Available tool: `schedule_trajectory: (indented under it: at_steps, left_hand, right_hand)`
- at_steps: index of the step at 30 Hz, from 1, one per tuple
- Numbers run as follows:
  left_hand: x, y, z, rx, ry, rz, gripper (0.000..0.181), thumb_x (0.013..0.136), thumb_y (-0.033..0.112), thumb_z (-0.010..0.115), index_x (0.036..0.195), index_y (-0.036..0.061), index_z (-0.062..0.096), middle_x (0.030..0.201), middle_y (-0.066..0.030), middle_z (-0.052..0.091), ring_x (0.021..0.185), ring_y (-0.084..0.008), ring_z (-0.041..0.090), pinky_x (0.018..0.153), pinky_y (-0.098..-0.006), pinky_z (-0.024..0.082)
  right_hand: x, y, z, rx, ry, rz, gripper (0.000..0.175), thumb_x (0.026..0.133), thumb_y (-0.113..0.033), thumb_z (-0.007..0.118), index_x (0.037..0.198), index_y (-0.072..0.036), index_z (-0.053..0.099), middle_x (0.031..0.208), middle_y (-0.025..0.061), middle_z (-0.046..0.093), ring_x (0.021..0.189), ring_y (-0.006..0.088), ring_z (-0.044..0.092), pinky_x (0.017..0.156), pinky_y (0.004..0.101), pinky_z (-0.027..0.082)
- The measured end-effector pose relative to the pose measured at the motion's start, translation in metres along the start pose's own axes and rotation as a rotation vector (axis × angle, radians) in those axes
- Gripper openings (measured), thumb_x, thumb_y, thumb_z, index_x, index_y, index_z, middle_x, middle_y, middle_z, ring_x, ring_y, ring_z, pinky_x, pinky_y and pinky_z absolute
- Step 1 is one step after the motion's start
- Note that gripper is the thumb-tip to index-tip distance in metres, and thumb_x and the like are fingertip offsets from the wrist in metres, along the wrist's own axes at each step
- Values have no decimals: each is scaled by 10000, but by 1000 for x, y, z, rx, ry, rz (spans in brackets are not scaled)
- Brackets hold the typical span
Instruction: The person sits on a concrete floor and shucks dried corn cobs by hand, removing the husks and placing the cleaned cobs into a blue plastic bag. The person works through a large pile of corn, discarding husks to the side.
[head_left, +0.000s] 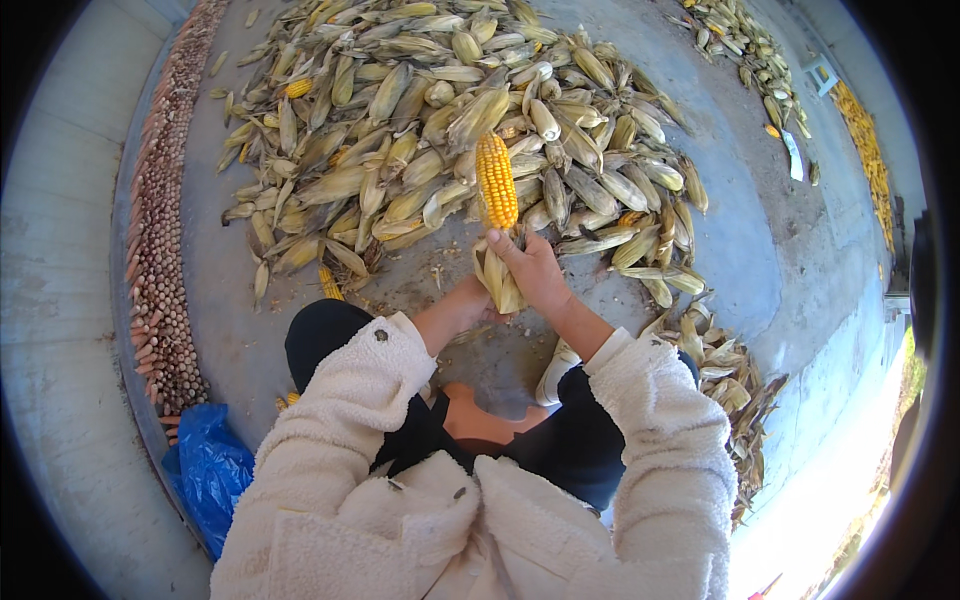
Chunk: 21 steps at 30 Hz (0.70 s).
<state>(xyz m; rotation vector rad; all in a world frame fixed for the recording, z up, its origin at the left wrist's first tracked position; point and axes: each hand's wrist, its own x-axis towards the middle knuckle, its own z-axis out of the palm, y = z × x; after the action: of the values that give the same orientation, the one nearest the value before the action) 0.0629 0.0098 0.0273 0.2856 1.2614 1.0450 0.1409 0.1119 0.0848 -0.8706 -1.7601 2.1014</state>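
An ear of yellow corn (496, 181) points up and away from me, its kernels bare and its dry husk (496, 277) folded down around the base. My right hand (534, 271) is closed around the lower end of the ear, with the thumb lying along it. Lower and to the left, my left hand (474, 298) grips the turned-down husk; its fingers are partly hidden behind the leaves. Beyond both hands spreads a large heap of unshucked corn ears (420, 135) on the concrete floor.
Stacked bare corncobs (161, 247) line the left wall, with a blue plastic bag (214, 465) at their near end. Loose husks (731, 390) lie by my right knee. Shucked yellow corn (862, 150) and a smaller husk pile (750, 52) are at far right. An orange stool (480, 420) is between my legs.
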Motion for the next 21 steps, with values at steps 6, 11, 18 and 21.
schedule_trajectory:
  at_steps: [6, 11, 18, 21]
  left_hand:
    - [8, 16, -34, -479, 526, 287, 676, 837, 614, 476, 1122, 2, 445, 1072, -157, 560, 925, -236, 575, 831, -357, 472]
    - [9, 26, -28, -696, 466, 431, 571, 802, 561, 585, 984, 42, 433, 819, -119, 565, 724, -228, 602, 654, -346, 523]
    - [8, 33, -31, -448, 490, 232, 500, 833, 551, 548, 862, 55, 496, 699, -78, 565, 597, -188, 581, 554, -308, 507]
    - [10, 34, -37, -380, 472, 135, 496, 837, 541, 550, 867, 48, 500, 693, -78, 565, 599, -186, 583, 556, -310, 507]
  right_hand:
    - [6, -11, -18, -867, 14, -109, 371, 861, -354, 569, 910, 11, 525, 779, 163, 598, 705, 303, 613, 653, 376, 485]
    - [-5, 36, -6, -1185, -235, -442, 320, 806, -322, 603, 857, -18, 517, 784, 156, 551, 702, 334, 599, 617, 425, 484]
    - [-2, 36, -5, -1255, -403, -644, 356, 818, -348, 576, 833, 4, 527, 765, 151, 573, 668, 296, 610, 584, 372, 504]
    - [-2, 35, -2, -1273, -439, -647, 356, 816, -353, 575, 818, 0, 527, 738, 145, 567, 670, 284, 610, 573, 363, 501]
